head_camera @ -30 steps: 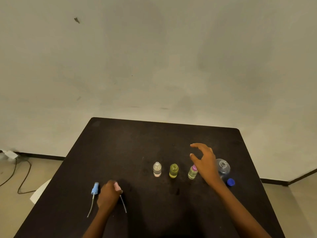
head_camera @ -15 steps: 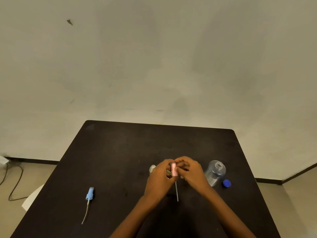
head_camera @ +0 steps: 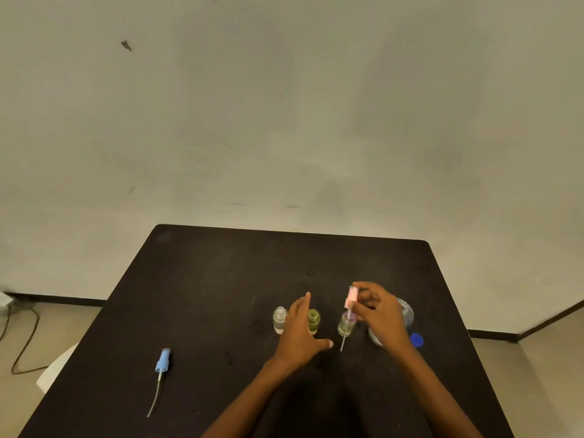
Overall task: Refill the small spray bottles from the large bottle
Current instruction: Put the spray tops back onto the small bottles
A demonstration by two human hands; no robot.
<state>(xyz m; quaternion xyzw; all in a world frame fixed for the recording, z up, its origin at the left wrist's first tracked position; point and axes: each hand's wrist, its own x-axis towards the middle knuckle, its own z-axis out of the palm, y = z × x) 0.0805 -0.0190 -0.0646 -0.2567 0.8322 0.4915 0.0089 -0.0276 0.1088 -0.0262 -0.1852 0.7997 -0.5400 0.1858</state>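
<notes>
Black tabletop (head_camera: 205,295) fills the lower view. Nearest, at the left, a blue spray head (head_camera: 162,361) lies flat, with its thin dip tube trailing toward the person. Farther in, the left hand (head_camera: 300,336) hovers with its fingers straight and its thumb spread, holding nothing, and it partly covers a row of three small upright bottles without caps: a clear bottle (head_camera: 279,320), a green bottle (head_camera: 314,320) and a pale yellow-green bottle (head_camera: 345,327). The right hand (head_camera: 379,317) pinches a pink spray head (head_camera: 351,297) just above the last of these. Its long axis is nearly upright, with the head on top, and its white tube points down across that bottle's front. A blue cap (head_camera: 417,339) lies to the right. Behind the right hand stands the large clear bottle (head_camera: 406,312), mostly hidden. Beyond the table rises a plain beige wall (head_camera: 284,121).
</notes>
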